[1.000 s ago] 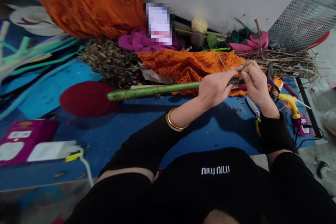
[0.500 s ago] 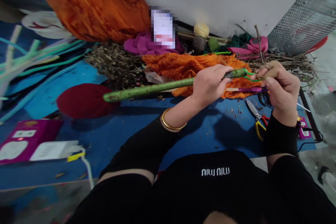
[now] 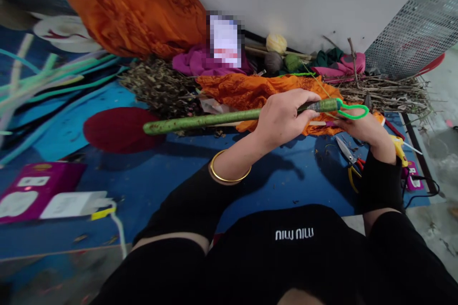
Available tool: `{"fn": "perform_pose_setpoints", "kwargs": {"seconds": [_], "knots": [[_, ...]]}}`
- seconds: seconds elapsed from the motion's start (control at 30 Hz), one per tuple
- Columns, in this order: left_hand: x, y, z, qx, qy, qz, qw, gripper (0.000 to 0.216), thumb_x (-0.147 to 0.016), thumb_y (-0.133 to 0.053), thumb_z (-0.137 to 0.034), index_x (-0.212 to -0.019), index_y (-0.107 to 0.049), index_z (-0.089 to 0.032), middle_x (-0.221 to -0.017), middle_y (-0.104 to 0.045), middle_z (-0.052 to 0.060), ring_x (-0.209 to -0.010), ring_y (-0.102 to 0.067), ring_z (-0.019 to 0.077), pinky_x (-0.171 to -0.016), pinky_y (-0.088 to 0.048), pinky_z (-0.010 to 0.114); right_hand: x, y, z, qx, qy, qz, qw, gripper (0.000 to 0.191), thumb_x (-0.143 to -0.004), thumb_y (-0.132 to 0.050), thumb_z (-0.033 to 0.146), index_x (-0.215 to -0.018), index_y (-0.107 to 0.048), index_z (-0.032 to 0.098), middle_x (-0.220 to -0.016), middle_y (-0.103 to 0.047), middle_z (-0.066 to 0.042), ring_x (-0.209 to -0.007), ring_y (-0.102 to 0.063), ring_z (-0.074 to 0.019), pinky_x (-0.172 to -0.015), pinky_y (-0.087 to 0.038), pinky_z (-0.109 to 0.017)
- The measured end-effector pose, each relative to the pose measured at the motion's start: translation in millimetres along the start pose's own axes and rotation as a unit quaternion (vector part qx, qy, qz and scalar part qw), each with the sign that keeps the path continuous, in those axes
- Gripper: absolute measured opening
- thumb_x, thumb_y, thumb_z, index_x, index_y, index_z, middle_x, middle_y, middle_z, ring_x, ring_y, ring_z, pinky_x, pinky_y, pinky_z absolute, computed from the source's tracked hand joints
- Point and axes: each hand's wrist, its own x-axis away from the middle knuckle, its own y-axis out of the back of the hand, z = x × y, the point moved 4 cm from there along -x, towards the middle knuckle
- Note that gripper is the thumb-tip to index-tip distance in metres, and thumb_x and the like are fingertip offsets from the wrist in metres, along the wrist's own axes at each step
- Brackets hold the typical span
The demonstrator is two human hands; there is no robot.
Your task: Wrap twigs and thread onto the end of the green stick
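My left hand (image 3: 281, 116) is closed around a long green stick (image 3: 203, 122), held level above the table. At the stick's left end is a dark red oval (image 3: 119, 129) with a fabric look; the stick's tip overlaps it. The right end is wound with green thread (image 3: 328, 105), and a bright green loop (image 3: 359, 113) sticks out past it. My right hand (image 3: 361, 126) is just below that end, its fingers partly hidden and pinched on a thin strand of the thread. Another strand runs up toward a green yarn ball (image 3: 292, 62).
Scissors (image 3: 345, 150), yellow-and-red-handled pliers (image 3: 354, 176) and a yellow glue gun (image 3: 399, 150) lie at the right. Orange cloth (image 3: 229, 86), dry twigs (image 3: 390, 90) and a blurred-out screen (image 3: 226, 40) line the back. Purple-and-white boxes (image 3: 71, 171) sit at the left.
My right hand has moved from beyond the stick's end to beneath it, nearer my left hand. The green loop now stands free in view. My left hand keeps its hold.
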Motion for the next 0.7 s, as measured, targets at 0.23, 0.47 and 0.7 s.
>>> {"fn": "perform_pose_setpoints", "kwargs": {"seconds": [0.23, 0.47, 0.7], "knots": [[-0.5, 0.6, -1.9, -0.013, -0.001, -0.004, 1.000, 0.025, -0.094, -0.068, -0.022, -0.117, -0.078, -0.019, -0.111, -0.083, 0.007, -0.101, -0.077, 0.0227, -0.091, -0.059, 0.034, -1.5, -19.7, 28.2, -0.325, 0.013, -0.015, 0.946, 0.062, -0.085, -0.083, 0.054, -0.139, -0.067, 0.029, -0.142, -0.072, -0.008, -0.125, -0.072, -0.0260, -0.094, -0.064, -0.037], [-1.3, 2.7, -1.4, -0.009, -0.014, -0.018, 1.000, 0.025, -0.093, -0.068, -0.021, -0.115, -0.078, -0.017, -0.109, -0.083, 0.007, -0.100, -0.077, 0.0225, -0.089, -0.059, 0.032, 5.0, -48.3, 46.6, -0.309, -0.019, 0.024, 0.951, 0.042, -0.094, -0.070, 0.064, -0.092, -0.075, 0.022, -0.075, -0.072, 0.000, -0.067, -0.069, -0.0156, -0.065, -0.059, -0.029], [-4.5, 1.1, 4.6, -0.028, -0.006, -0.018, 0.999, 0.029, -0.094, -0.061, -0.023, -0.118, -0.077, -0.018, -0.114, -0.083, 0.007, -0.105, -0.076, 0.0228, -0.094, -0.059, 0.034, 29.0, -15.0, 100.0, -0.012, 0.160, -0.162, 0.974, 0.028, -0.104, -0.059, 0.037, -0.080, -0.069, 0.025, -0.094, -0.068, -0.007, -0.093, -0.072, -0.0228, -0.080, -0.060, -0.039]]}}
